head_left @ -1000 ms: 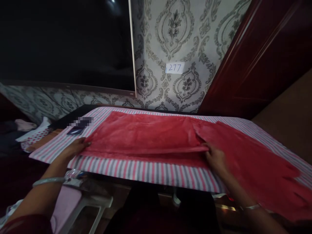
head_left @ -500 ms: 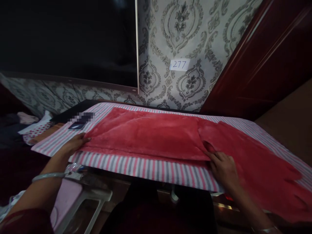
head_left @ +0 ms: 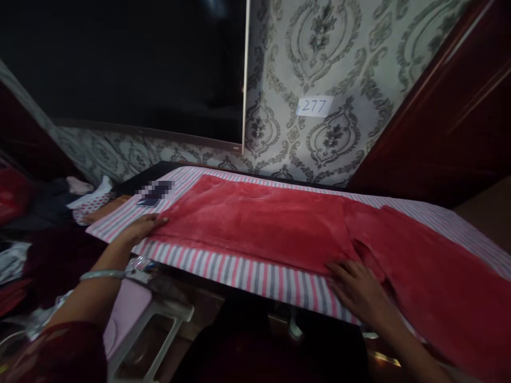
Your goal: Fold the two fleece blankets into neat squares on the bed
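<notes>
A red plush cloth (head_left: 255, 223), soft and piled like a fleece garment, lies folded over a pink, grey and white striped cover (head_left: 247, 274). At its left end my left hand (head_left: 146, 227) rests with fingers stretched onto the near corner; the underside of that hand is hidden. My right hand (head_left: 357, 287) lies with fingers spread on the near edge, by the right end of the folded part. Just beyond those fingers a gap opens in the fabric, and more of the red cloth runs off to the right.
A phone (head_left: 148, 202) lies at the cover's left, beside a blurred patch. Behind stand a large television (head_left: 131, 69) and a patterned wall with a paper (head_left: 314, 106) reading 277. Clothes (head_left: 90, 205) are heaped at the left. Below is a pale plastic stool (head_left: 167, 332).
My right hand has lowered the raised near edge of the red cloth and now lies flat on it. The left hand stays at the left corner. The view has swung slightly left.
</notes>
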Motion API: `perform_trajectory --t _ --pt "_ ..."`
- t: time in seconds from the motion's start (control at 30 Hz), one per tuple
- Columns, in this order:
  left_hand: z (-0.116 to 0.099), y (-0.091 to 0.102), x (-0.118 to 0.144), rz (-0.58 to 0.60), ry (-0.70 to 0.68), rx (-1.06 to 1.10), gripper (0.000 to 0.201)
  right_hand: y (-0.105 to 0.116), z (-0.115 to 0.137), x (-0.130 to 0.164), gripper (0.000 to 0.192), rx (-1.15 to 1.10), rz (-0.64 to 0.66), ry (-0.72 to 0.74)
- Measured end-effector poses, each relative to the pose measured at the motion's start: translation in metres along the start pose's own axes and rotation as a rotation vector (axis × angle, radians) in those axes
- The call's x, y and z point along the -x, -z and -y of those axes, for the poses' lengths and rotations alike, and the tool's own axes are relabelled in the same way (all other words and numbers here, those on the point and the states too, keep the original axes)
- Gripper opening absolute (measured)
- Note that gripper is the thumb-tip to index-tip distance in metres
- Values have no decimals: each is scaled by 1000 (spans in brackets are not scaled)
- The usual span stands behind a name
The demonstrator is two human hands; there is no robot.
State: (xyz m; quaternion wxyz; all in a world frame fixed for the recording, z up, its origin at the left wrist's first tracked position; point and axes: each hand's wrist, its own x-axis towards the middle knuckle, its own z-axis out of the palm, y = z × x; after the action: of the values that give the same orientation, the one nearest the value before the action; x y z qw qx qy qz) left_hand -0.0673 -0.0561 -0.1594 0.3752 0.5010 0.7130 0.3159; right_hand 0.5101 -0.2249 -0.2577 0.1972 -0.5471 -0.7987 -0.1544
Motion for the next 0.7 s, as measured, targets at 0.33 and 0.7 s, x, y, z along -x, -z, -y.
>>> perform_trajectory --t 0.33,0.7 --pt "19 -4 -1 -65 -24 -112 39 -16 -29 -1 27 -33 -165 -13" --pt "20 -12 -7 -101 -103 -426 22 -26 -26 11 26 -20 -111 64"
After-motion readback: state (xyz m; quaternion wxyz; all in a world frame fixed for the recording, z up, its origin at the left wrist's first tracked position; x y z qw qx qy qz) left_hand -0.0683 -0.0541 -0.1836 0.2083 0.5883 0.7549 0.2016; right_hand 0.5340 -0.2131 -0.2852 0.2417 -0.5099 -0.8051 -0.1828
